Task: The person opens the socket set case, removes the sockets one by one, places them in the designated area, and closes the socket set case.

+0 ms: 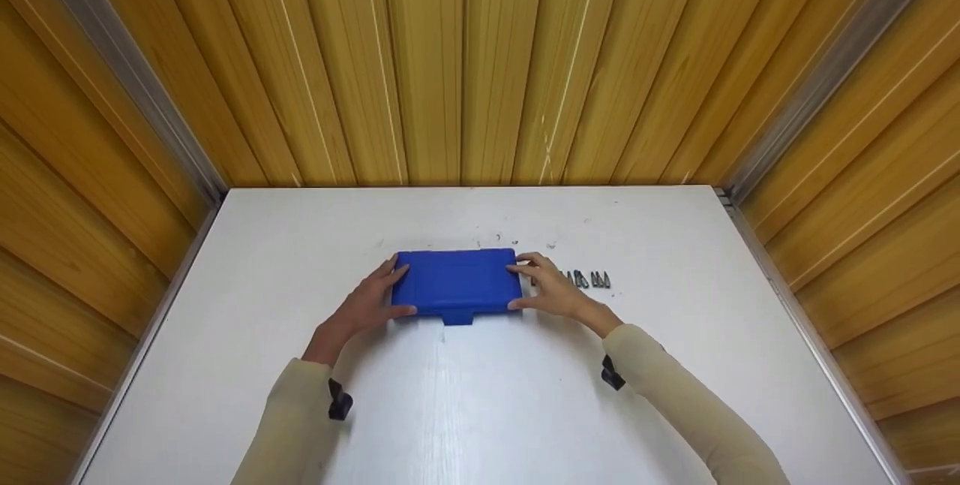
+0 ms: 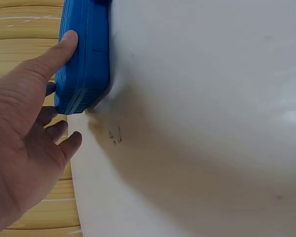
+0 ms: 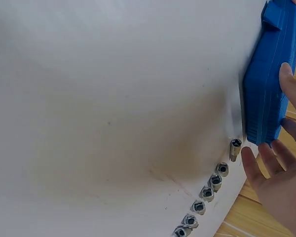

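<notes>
A blue plastic case [image 1: 456, 278] lies closed on the white table, its latch tab [image 1: 458, 318] sticking out at the front. My left hand [image 1: 367, 301] grips the left end, with the thumb at the front edge and a fingertip on the lid. At the right end my right hand [image 1: 553, 288] holds the case the same way. In the right wrist view, small metal sockets [image 3: 207, 193] stand in a line near the right fingertips. The case's underside is hidden.
The white table [image 1: 480, 410] meets a yellow wood-patterned wall [image 1: 427, 64] behind, with similar panels on both sides. Dark marks [image 1: 498, 237] show on the tabletop behind the case. The row of sockets occupies the table just right of it.
</notes>
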`<state>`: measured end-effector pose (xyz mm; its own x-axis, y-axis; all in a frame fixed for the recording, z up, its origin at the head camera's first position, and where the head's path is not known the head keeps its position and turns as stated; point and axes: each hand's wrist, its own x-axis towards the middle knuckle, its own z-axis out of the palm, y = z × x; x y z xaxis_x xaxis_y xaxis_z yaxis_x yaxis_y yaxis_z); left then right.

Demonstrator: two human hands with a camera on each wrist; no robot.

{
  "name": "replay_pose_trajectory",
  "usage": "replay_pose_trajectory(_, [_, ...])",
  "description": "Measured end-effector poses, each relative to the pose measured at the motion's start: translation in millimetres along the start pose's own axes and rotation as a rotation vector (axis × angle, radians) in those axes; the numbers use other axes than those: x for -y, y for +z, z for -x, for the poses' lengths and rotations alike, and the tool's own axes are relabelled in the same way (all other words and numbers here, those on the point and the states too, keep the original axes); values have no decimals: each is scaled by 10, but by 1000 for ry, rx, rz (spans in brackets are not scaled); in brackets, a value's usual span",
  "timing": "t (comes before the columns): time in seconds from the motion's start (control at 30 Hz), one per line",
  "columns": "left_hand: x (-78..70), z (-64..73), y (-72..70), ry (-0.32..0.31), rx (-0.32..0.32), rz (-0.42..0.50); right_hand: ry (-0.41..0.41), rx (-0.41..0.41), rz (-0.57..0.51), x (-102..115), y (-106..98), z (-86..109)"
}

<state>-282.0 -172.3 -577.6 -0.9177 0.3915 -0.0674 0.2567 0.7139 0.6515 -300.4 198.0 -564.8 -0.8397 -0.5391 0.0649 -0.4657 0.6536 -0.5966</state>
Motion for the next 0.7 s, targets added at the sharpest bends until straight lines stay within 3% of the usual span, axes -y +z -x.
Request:
replay_pose_trajectory(0.23, [8, -48, -33, -4, -3, 21, 33, 106, 225, 180, -23, -207])
replay_pose_trajectory(0.47, [26, -50, -19, -39, -7, 15, 25, 143, 284, 339, 298, -525])
replay_pose_trajectory(0.7, [20, -70, -18, -50, -25, -13, 54, 141, 490, 303, 511, -652])
